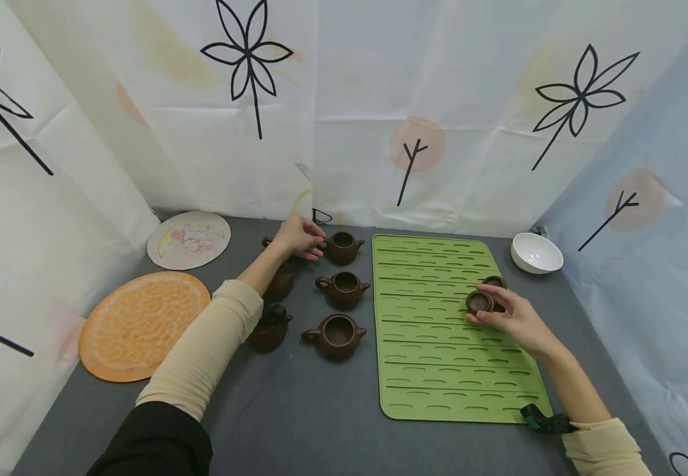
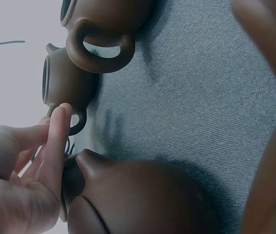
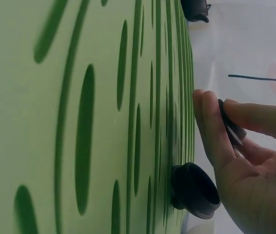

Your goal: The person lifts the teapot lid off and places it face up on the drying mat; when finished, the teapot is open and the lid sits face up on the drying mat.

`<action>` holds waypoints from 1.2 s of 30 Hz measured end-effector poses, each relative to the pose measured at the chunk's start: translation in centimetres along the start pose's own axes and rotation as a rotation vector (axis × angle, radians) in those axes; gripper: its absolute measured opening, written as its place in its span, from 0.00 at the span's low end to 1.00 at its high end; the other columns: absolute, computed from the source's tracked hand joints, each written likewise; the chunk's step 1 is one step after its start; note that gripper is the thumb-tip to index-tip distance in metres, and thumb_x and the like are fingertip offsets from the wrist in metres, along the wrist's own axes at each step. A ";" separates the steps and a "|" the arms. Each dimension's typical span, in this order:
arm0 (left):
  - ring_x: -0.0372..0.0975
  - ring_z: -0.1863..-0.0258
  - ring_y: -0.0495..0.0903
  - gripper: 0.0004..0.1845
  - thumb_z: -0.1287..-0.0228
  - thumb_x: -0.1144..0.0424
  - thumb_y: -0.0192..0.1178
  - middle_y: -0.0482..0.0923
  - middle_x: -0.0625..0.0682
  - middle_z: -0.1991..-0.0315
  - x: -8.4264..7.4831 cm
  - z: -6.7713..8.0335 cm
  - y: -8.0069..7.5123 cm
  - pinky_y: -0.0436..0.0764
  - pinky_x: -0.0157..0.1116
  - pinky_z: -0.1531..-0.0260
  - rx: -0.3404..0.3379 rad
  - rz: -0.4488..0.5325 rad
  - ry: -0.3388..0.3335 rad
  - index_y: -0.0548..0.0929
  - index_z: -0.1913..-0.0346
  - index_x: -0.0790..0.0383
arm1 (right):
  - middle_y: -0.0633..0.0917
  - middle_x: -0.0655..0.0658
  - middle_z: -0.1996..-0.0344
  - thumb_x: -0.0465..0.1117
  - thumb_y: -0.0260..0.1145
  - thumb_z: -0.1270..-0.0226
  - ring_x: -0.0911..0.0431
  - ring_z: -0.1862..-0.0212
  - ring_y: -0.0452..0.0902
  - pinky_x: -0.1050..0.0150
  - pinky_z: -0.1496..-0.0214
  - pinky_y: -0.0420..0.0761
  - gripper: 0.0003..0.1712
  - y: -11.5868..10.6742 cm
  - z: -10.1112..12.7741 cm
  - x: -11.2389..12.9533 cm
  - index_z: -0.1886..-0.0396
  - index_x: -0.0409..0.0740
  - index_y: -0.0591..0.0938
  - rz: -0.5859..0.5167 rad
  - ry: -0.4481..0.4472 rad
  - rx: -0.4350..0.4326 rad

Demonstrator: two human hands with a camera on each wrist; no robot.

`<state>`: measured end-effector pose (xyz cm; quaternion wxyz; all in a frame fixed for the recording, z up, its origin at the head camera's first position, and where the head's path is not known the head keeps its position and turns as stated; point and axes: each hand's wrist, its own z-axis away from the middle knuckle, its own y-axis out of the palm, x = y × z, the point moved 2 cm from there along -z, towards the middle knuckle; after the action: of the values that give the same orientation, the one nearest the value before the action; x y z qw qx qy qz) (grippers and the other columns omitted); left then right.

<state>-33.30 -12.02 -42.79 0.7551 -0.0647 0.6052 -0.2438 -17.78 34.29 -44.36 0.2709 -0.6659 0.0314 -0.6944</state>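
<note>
Teapot lid (image 1: 479, 302) upside-down in right hand (image 1: 513, 318)

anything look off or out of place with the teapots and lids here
Nothing spilled or broken. Three teapots in the right column stand open, lidless, while two lids lie on the green mat by the right hand. The left hand touches the far teapot's handle.

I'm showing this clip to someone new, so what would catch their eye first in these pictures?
Probably the bright green mat on the grey table, where the right hand pinches a small brown lid near the mat's right edge, a second lid lying just behind it. Next, the brown teapots clustered left of the mat, the left hand touching the farthest pot's handle. An orange disc lies far left.
</note>
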 end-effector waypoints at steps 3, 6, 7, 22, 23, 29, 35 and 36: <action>0.36 0.73 0.89 0.12 0.18 0.70 0.60 0.85 0.69 0.39 0.0 0.0 0.0 0.93 0.53 0.49 -0.003 -0.001 0.003 0.87 0.40 0.71 | 0.68 0.17 0.26 0.34 0.64 0.17 0.65 0.50 0.93 0.71 0.45 0.89 0.41 0.2 -0.1 -0.2 0.14 0.29 0.56 0.015 0.020 0.014; 0.35 0.74 0.89 0.12 0.18 0.70 0.60 0.85 0.69 0.39 0.1 0.0 0.0 0.93 0.51 0.50 -0.001 -0.003 0.002 0.86 0.40 0.71 | 0.73 0.16 0.31 0.33 0.64 0.18 0.62 0.50 0.93 0.67 0.45 0.91 0.41 0.4 -0.3 -0.4 0.15 0.28 0.56 0.008 0.038 0.032; 0.35 0.74 0.89 0.12 0.18 0.70 0.60 0.85 0.69 0.39 0.1 0.0 0.0 0.93 0.52 0.50 0.001 -0.001 0.002 0.86 0.40 0.71 | 0.75 0.15 0.33 0.32 0.64 0.18 0.62 0.50 0.93 0.66 0.45 0.92 0.41 0.5 -0.3 -0.5 0.15 0.27 0.56 0.012 0.039 0.038; 0.35 0.74 0.89 0.13 0.17 0.70 0.58 0.85 0.69 0.39 0.0 0.1 -0.1 0.92 0.53 0.48 0.005 -0.007 0.003 0.87 0.40 0.71 | 0.87 0.20 0.49 0.28 0.63 0.20 0.62 0.59 0.93 0.64 0.54 0.93 0.40 1.3 -1.1 -0.3 0.17 0.21 0.57 0.113 0.039 0.077; 0.36 0.73 0.89 0.13 0.17 0.70 0.58 0.85 0.69 0.39 0.0 0.2 -0.1 0.92 0.53 0.47 0.005 -0.008 0.002 0.87 0.40 0.70 | 0.89 0.21 0.50 0.28 0.64 0.20 0.62 0.60 0.93 0.64 0.55 0.93 0.40 1.3 -1.1 -0.2 0.17 0.21 0.57 0.129 0.038 0.074; 0.36 0.72 0.89 0.14 0.17 0.69 0.58 0.85 0.68 0.38 -0.1 0.4 -0.5 0.91 0.54 0.45 0.024 -0.004 0.002 0.86 0.38 0.70 | 0.90 0.25 0.52 0.32 0.64 0.19 0.60 0.61 0.94 0.64 0.64 0.88 0.40 1.2 -0.8 0.0 0.17 0.24 0.58 0.195 0.039 0.064; 0.38 0.67 0.92 0.17 0.17 0.69 0.58 0.84 0.68 0.36 -0.5 0.6 -1.1 0.91 0.53 0.44 0.053 0.020 0.031 0.83 0.33 0.73 | 0.94 0.33 0.62 0.35 0.64 0.17 0.54 0.62 0.94 0.62 0.74 0.77 0.40 0.8 -0.1 1.0 0.15 0.28 0.59 0.246 0.025 0.063; 0.37 0.67 0.92 0.17 0.17 0.69 0.58 0.83 0.68 0.35 -0.5 0.6 -1.2 0.91 0.52 0.45 0.055 0.025 0.036 0.83 0.33 0.73 | 0.94 0.34 0.64 0.37 0.65 0.17 0.54 0.62 0.94 0.62 0.75 0.77 0.40 0.7 0.0 1.2 0.15 0.28 0.59 0.263 0.021 0.060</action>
<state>-33.12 -12.97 -41.69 0.7487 -0.0320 0.6124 -0.2517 -17.49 33.14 -43.56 0.3791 -0.6402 0.1005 -0.6605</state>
